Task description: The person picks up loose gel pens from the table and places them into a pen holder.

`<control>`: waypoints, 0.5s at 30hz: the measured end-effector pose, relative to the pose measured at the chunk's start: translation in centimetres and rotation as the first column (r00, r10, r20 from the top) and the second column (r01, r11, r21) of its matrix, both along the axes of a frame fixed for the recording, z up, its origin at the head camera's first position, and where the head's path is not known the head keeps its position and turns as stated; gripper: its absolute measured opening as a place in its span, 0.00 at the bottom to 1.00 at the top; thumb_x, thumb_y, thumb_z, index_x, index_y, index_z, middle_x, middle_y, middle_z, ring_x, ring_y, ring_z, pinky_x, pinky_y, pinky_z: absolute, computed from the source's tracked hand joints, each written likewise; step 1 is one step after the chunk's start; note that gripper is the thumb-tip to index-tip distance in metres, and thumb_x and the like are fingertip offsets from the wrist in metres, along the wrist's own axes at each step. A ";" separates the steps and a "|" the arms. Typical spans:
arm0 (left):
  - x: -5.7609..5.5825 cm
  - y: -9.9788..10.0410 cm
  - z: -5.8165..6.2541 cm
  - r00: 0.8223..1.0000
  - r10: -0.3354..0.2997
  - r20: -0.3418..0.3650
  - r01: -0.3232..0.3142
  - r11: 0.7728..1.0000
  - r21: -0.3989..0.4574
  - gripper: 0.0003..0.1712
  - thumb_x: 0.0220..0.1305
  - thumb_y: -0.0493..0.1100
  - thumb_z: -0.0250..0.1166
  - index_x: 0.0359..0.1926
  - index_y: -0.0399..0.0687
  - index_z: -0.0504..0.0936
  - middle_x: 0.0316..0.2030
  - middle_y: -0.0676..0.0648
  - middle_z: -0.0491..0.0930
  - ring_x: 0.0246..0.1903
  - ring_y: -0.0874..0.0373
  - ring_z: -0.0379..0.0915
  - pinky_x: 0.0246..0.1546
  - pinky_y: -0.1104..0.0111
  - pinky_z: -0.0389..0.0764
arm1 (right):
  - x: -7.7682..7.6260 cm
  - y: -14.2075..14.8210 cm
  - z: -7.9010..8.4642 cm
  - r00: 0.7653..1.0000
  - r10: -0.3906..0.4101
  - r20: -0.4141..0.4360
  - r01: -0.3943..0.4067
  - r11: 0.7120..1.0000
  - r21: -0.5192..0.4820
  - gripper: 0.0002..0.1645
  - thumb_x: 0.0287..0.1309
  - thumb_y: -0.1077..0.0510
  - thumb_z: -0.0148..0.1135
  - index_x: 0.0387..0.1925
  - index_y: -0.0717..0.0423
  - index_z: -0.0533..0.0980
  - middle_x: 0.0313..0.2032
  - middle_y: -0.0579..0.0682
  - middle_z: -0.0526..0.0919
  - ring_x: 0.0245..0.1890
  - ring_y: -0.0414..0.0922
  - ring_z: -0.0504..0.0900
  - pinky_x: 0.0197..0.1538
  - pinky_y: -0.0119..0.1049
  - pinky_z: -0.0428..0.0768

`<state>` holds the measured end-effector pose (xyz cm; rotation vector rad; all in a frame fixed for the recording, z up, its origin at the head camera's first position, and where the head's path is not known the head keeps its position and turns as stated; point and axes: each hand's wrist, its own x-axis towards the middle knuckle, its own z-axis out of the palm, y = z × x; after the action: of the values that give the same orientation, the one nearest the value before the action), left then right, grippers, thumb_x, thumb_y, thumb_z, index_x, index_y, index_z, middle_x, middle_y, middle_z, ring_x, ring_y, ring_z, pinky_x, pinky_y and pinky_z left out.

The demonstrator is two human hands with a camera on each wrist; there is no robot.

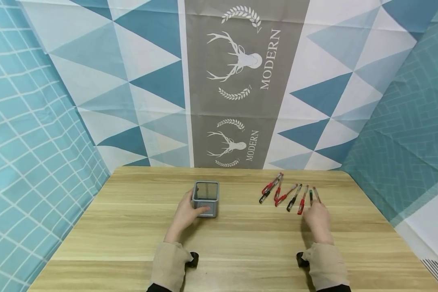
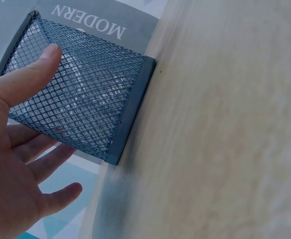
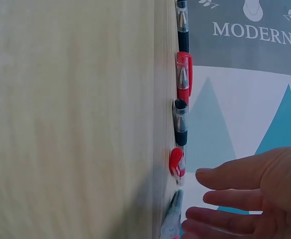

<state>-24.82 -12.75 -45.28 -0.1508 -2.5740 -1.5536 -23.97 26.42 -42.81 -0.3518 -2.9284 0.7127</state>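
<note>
We hold the mesh holder [image 1: 212, 209] in the left hand [image 1: 185, 213], thumb against its near wall, fingers along its left side. Right of the mesh holder, we extend the right hand [image 1: 317, 219], fingers [image 3: 230, 200] slightly spread, among pens [image 1: 301, 207] lying on the tabletop [image 1: 241, 235].

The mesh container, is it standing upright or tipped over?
Upright. The mesh container shows its open rim facing up, and in the left wrist view its bottom band faces the tabletop.
</note>
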 end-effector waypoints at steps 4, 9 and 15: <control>0.0 0.1 -0.1 1.000 -0.002 -0.004 0.002 1.000 -0.003 0.49 0.44 0.44 0.73 0.65 0.37 0.58 0.61 0.35 0.63 0.60 0.40 0.59 0.61 0.48 0.59 | 0.3 0.1 0.0 0.999 0.012 0.034 -0.013 1.000 0.006 0.24 0.47 0.69 0.48 0.47 0.80 0.67 0.40 0.77 0.74 0.25 0.54 0.73 0.24 0.41 0.72; 0.0 0.1 -0.1 1.000 0.002 -0.006 -0.002 1.000 0.004 0.49 0.43 0.44 0.73 0.65 0.36 0.59 0.60 0.35 0.64 0.60 0.40 0.59 0.61 0.48 0.59 | 0.4 0.0 -0.1 0.999 0.036 0.020 -0.037 0.997 0.061 0.22 0.44 0.71 0.48 0.44 0.81 0.68 0.36 0.76 0.75 0.28 0.58 0.76 0.28 0.47 0.76; -0.1 0.1 -0.1 1.000 0.001 -0.016 -0.001 1.000 -0.015 0.50 0.43 0.44 0.73 0.65 0.38 0.58 0.60 0.35 0.64 0.60 0.40 0.59 0.61 0.48 0.60 | 0.3 0.1 -0.2 0.998 0.057 0.013 -0.059 0.991 0.121 0.16 0.48 0.73 0.46 0.39 0.79 0.71 0.32 0.73 0.76 0.30 0.63 0.77 0.30 0.51 0.77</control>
<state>-24.91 -12.67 -45.40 -0.1632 -2.5733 -1.5273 -23.70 26.49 -43.02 -0.2601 -2.9841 0.5383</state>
